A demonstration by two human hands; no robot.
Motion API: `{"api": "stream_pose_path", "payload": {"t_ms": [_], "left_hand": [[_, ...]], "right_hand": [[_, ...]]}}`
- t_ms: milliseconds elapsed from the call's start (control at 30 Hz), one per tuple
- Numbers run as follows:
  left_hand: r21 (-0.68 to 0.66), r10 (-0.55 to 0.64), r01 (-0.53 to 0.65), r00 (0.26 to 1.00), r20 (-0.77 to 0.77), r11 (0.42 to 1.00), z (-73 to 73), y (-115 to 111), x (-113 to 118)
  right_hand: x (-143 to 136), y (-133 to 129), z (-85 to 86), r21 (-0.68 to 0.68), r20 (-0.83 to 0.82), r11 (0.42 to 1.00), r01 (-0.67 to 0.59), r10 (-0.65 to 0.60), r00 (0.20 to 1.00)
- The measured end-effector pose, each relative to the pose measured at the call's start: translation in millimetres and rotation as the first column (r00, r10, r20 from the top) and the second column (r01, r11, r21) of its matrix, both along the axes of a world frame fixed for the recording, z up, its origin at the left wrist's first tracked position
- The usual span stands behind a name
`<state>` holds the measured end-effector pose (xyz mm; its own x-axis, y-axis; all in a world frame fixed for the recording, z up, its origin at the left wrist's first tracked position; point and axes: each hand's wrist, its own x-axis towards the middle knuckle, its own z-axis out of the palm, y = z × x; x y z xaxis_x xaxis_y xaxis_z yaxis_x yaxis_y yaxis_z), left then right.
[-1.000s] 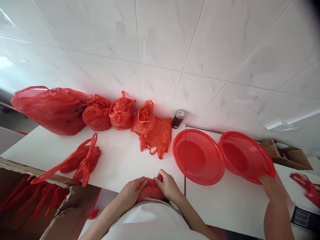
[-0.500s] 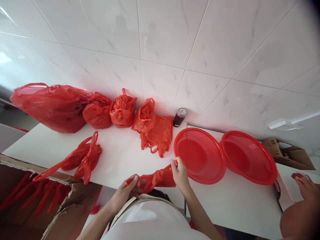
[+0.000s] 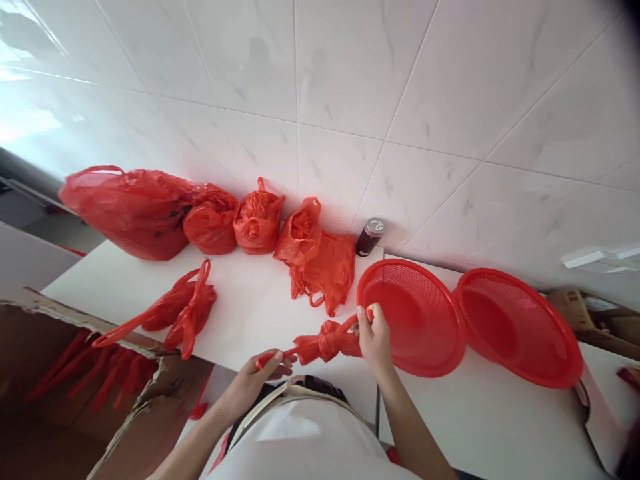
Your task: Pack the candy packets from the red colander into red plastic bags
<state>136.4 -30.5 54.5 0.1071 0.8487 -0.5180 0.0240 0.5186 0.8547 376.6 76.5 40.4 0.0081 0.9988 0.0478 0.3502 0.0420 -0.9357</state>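
A red plastic bag (image 3: 327,341) with a knot in its middle is stretched between my two hands, over the white table's front edge. My left hand (image 3: 267,370) is closed on one twisted handle of it. The other handle is pinched in my right hand (image 3: 371,331), just in front of a red mesh basket (image 3: 410,320). Two knotted red bags (image 3: 187,310) lie together at the table's left front. Behind my hands, a flattened pile of red bags (image 3: 325,267) rests on the table. What the held bag contains is hidden.
Several filled red bags (image 3: 133,213) line the tiled wall. A dark can (image 3: 371,237) stands behind the baskets. A second red basket (image 3: 520,327) sits at the right, near a cardboard box (image 3: 570,310). An open carton (image 3: 135,410) with red bags inside stands below left.
My hands have drawn apart a little, and the knot in the bag now shows tight between them. The view has shifted, and the other person's hand at the right has left it.
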Motion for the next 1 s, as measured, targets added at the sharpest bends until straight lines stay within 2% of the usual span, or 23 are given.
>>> {"api": "stream_pose_path", "payload": {"t_ms": [67,133,200,267,333,400,467,533,600,667,800,900,1000], "left_hand": [[0.041,0.078,-0.071,0.977,-0.198,0.997,-8.9,-1.0,-11.3],[0.181,0.154,-0.085,0.898,-0.413,0.98,-14.3,-0.7,-18.9],[0.346,0.181,0.026,0.813,-0.553,0.938,-15.1,1.8,-19.0],[0.437,0.135,0.184,0.786,-0.603,0.88,-12.3,6.4,-12.3],[0.459,0.022,0.32,0.801,-0.598,0.829,-7.8,11.2,-4.4],[0.443,-0.073,0.376,0.823,-0.564,0.814,-3.6,13.7,-1.8],[0.406,-0.084,0.324,0.858,-0.508,0.854,-1.0,12.1,-7.8],[0.364,-0.024,0.21,0.89,-0.455,0.907,-0.8,7.3,-20.3],[0.354,0.02,0.146,0.905,-0.425,0.924,-2.6,2.5,-34.3],[0.376,0.016,0.163,0.903,-0.429,0.912,-5.2,1.8,-45.2],[0.444,-0.035,0.281,0.873,-0.486,0.851,-6.1,15.2,-55.1],[0.443,-0.084,0.328,0.87,-0.486,0.834,-1.2,26.6,-62.3],[0.447,-0.098,0.296,0.904,-0.415,0.844,2.1,29.7,-74.0]], "right_hand": [[-10.7,-8.8,3.8,0.005,-0.053,0.997,-0.077,0.077,0.996],[-23.1,-16.6,7.8,-0.022,-0.114,0.984,-0.174,0.171,0.979],[-35.4,-22.8,12.3,-0.072,-0.19,0.955,-0.289,0.272,0.943],[-46.8,-27.1,17.0,-0.115,-0.257,0.918,-0.38,0.342,0.904],[-57.0,-29.1,20.7,-0.14,-0.328,0.891,-0.432,0.37,0.869],[-65.6,-28.6,22.9,-0.148,-0.388,0.898,-0.415,0.333,0.859],[-72.8,-26.0,23.4,-0.157,-0.413,0.931,-0.33,0.242,0.878],[-79.9,-22.5,23.0,-0.18,-0.404,0.955,-0.237,0.147,0.903],[-88.6,-20.2,22.9,-0.202,-0.406,0.957,-0.21,0.113,0.907],[-100.2,-20.0,24.0,-0.217,-0.438,0.944,-0.249,0.134,0.889],[-126.8,-22.0,32.3,-0.234,-0.501,0.913,-0.334,0.181,0.846],[-140.4,-20.1,41.4,-0.253,-0.49,0.929,-0.27,0.117,0.864],[-148.6,-16.4,48.5,-0.299,-0.481,0.941,-0.158,-0.005,0.877]]}}
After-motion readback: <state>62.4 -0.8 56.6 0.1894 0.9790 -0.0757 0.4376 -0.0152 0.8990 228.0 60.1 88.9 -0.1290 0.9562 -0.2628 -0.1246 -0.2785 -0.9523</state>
